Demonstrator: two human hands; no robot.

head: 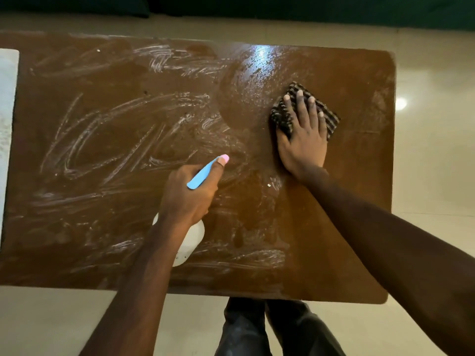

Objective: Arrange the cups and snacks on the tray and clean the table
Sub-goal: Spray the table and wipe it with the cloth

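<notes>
The brown wooden table is smeared with white streaks on its left and middle and looks wet and shiny toward the back right. My right hand lies flat with spread fingers on a folded dark striped cloth, pressing it onto the right part of the table. My left hand grips a spray bottle with a white body and a blue head with a pink nozzle, held over the table's near middle, nozzle pointing away to the right. No cups, snacks or tray are in view.
A white surface adjoins the table's left edge. Pale tiled floor surrounds the table. My legs in dark trousers stand at the near edge. Something dark runs along the far side.
</notes>
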